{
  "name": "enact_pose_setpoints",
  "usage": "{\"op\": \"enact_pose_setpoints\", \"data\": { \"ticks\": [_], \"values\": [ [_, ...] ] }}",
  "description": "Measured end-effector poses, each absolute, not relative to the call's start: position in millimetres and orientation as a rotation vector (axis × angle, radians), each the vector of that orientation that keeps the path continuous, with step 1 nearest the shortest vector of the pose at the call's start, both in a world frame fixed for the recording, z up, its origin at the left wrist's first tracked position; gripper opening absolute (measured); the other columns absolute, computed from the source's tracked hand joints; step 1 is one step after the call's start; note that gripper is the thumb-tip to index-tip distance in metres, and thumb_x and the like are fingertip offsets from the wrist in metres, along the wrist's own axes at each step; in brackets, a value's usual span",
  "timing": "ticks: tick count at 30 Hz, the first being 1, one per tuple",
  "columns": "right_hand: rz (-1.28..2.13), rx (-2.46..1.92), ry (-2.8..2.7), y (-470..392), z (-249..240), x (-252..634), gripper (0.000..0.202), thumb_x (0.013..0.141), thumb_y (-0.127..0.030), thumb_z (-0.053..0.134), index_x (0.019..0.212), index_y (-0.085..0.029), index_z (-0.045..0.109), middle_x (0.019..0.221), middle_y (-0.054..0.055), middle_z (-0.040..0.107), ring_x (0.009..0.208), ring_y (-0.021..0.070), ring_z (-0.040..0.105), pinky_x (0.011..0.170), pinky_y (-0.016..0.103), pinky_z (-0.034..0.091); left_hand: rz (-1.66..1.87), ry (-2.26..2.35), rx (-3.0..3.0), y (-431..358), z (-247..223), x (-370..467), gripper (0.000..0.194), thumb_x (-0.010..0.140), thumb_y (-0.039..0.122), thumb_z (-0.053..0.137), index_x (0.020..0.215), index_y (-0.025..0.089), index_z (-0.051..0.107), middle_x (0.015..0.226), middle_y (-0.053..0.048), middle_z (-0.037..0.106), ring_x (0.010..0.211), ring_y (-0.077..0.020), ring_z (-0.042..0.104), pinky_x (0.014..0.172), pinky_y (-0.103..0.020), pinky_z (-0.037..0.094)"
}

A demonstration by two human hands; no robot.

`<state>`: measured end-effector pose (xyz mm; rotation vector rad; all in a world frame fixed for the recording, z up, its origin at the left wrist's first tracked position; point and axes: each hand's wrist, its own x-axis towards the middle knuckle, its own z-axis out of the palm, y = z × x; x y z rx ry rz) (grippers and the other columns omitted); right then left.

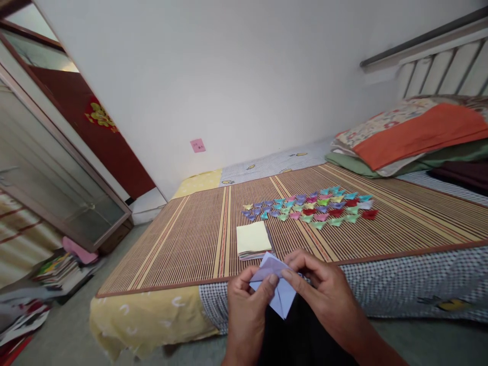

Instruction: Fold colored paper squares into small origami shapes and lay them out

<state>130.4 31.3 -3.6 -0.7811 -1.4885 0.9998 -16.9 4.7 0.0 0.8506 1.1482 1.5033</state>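
Note:
Between my two hands is a folded lilac paper [281, 300], held in front of the bed's near edge. My left hand [249, 305] pinches its left side, the thumb lying on top near the middle. At the right side, my right hand [324, 292] grips the paper between thumb and fingers. Just beyond the paper lies a stack of square paper sheets [253, 238], pale yellow on top. Several small folded paper pieces [308, 207] in many colours stand in rows on the striped mat, farther back and to the right.
The striped mat [190, 244] covers most of the bed. Folded bedding [415, 134] is piled at the back right, below a radiator [450, 68]. A pink note [197, 145] is on the wall. Books [61, 272] lie low at the left, near a glass door [49, 147].

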Motion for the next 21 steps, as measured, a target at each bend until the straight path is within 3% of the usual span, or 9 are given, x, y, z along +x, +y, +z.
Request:
{"op": "enact_pose_setpoints", "data": {
  "ticks": [2, 5, 8, 11, 14, 21],
  "values": [
    [0.975, -0.785, -1.489, 32.2, -4.4, 131.1, 0.025, 0.096, -0.033, 0.066, 0.074, -0.022, 0.060, 0.080, 0.001, 0.064, 0.076, 0.0171, 0.063, 0.069, 0.027, 0.050, 1.496, 1.131, 0.861, 5.0, -0.9, -18.0, 0.037, 0.063, 0.041, 0.095, 0.073, 0.012, 0.073, 0.060, 0.001, 0.064, 0.053, -0.0100, 0.054, 0.054, -0.021, 0.047],
    [0.929, -0.784, -1.507, 33.6, -4.7, 133.0, 0.023, 0.096, -0.030, 0.066, 0.076, -0.022, 0.061, 0.080, 0.000, 0.064, 0.077, 0.0172, 0.064, 0.070, 0.026, 0.051, 1.480, 1.040, 0.903, 4.7, -1.6, -21.1, 0.033, 0.077, 0.044, 0.085, 0.078, 0.013, 0.075, 0.063, 0.001, 0.064, 0.056, -0.0092, 0.053, 0.054, -0.019, 0.044],
    [0.779, -0.780, -1.539, 35.1, -4.2, 135.2, 0.020, 0.096, -0.025, 0.066, 0.077, -0.022, 0.061, 0.082, 0.001, 0.065, 0.081, 0.0175, 0.066, 0.074, 0.026, 0.051, 1.483, 0.943, 0.926, 4.4, 0.5, -24.4, 0.027, 0.087, 0.042, 0.077, 0.093, 0.016, 0.078, 0.077, -0.002, 0.071, 0.066, -0.0110, 0.059, 0.064, -0.020, 0.049],
    [0.564, -0.780, -1.545, 35.6, -3.8, 136.5, 0.018, 0.095, -0.020, 0.067, 0.077, -0.023, 0.062, 0.085, 0.001, 0.066, 0.084, 0.0176, 0.067, 0.077, 0.026, 0.050, 1.476, 0.958, 0.981, 4.0, 5.2, -25.5, 0.028, 0.080, 0.033, 0.085, 0.103, 0.019, 0.079, 0.091, -0.004, 0.076, 0.077, -0.0136, 0.067, 0.073, -0.022, 0.053],
    [0.469, -0.780, -1.528, 34.6, -3.9, 136.5, 0.018, 0.094, -0.017, 0.067, 0.078, -0.024, 0.062, 0.087, 0.001, 0.067, 0.086, 0.0173, 0.067, 0.078, 0.026, 0.050, 1.498, 0.990, 0.956, 3.3, 7.8, -23.7, 0.030, 0.072, 0.030, 0.091, 0.098, 0.020, 0.080, 0.080, -0.002, 0.076, 0.070, -0.0127, 0.067, 0.066, -0.020, 0.053],
    [0.681, -0.784, -1.514, 31.0, -3.1, 134.2, 0.018, 0.095, -0.023, 0.067, 0.078, -0.023, 0.063, 0.091, 0.002, 0.067, 0.088, 0.0181, 0.068, 0.076, 0.025, 0.052, 1.524, 0.995, 0.888, 3.4, 4.4, -22.1, 0.024, 0.069, 0.030, 0.092, 0.086, 0.017, 0.081, 0.079, -0.004, 0.078, 0.067, -0.0127, 0.068, 0.067, -0.022, 0.054]
  ]
}}
